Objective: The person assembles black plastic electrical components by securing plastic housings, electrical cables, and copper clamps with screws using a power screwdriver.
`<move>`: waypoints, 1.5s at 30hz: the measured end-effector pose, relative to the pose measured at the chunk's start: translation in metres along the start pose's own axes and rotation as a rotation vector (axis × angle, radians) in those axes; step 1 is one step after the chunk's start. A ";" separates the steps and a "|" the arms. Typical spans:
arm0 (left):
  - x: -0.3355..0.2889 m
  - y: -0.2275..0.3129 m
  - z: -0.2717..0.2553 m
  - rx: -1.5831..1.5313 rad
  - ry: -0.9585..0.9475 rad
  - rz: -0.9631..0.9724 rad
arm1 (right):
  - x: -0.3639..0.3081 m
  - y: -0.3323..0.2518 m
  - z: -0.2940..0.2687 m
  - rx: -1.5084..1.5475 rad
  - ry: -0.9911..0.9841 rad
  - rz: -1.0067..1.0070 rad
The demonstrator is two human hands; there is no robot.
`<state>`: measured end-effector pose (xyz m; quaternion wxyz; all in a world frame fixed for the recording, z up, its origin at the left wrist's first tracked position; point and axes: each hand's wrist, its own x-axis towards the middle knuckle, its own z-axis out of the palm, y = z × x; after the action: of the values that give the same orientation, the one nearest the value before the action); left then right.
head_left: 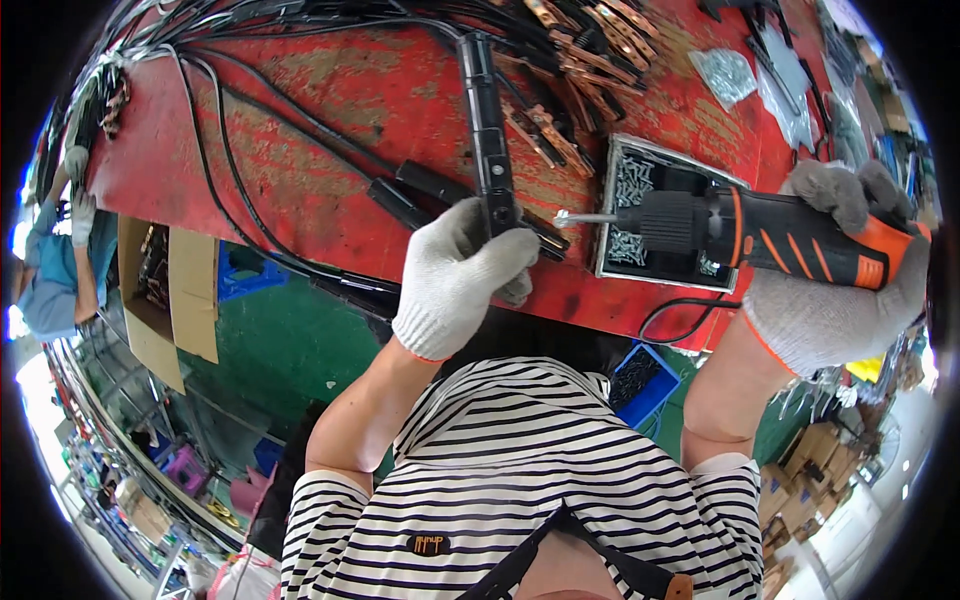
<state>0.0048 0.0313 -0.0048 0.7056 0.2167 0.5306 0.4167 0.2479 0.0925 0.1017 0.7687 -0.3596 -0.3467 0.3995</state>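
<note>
My left hand (450, 280), in a white knit glove, is closed around the lower end of a long black plastic housing (485, 130). The housing stands nearly upright in the view, with a screw hole and a shiny screw head along its face. My right hand (835, 315), gloved too, grips an orange and black electric screwdriver (790, 238). Its bit points left toward the housing, a short gap away. A small bright piece, apparently a screw, sits at the bit's tip. Under the tool's front lies a metal tray (603, 240) of loose screws.
Copper strips (600, 50) are piled at the far side of the worn red table (300, 130). Black cables (215, 110) run across its left part. A clear bag (725, 75) lies at far right. A co-worker (60, 270) stands at the left, near a cardboard box (195, 290).
</note>
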 end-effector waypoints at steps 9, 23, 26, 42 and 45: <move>-0.005 0.003 -0.021 -0.074 -0.087 -0.029 | -0.012 0.043 0.024 0.136 -0.136 0.158; -0.003 -0.002 -0.017 -0.142 -0.088 0.006 | -0.018 0.057 0.027 0.044 -0.104 0.191; -0.001 -0.008 -0.018 -0.176 -0.107 0.008 | -0.022 0.060 0.029 0.053 -0.033 0.187; 0.003 -0.015 -0.020 -0.399 -0.085 -0.137 | -0.030 0.062 0.032 0.121 -0.100 0.235; 0.002 -0.008 -0.015 -0.331 -0.023 -0.175 | -0.031 0.055 0.033 0.088 -0.108 0.197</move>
<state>-0.0062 0.0259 -0.0171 0.7711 0.0556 0.4636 0.4328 0.1874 0.0986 0.0647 0.7209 -0.3361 -0.3326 0.5066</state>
